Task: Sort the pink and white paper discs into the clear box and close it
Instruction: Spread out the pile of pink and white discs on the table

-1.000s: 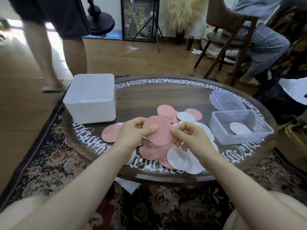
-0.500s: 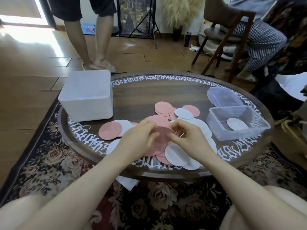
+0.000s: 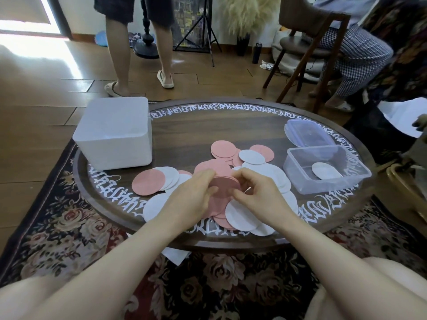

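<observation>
Pink stack [image 3: 225, 184]: small pile of pink discs, held level between both hands just above the table pile, edges roughly aligned. Loose discs [image 3: 251, 157]: pink and white mixed, overlapping flat on the table, spread from left of centre to just beside the box. One pink disc [image 3: 148, 182] lies at the left end over white ones; large white disc [image 3: 241, 215] at the near edge. Box [image 3: 327, 172]: clear plastic, rectangular, open, upright, at the table's right side. One white disc [image 3: 325, 170] inside it, tilted against the bottom. Lid [image 3: 308, 135]: clear, off, lying flat just behind the box.
</observation>
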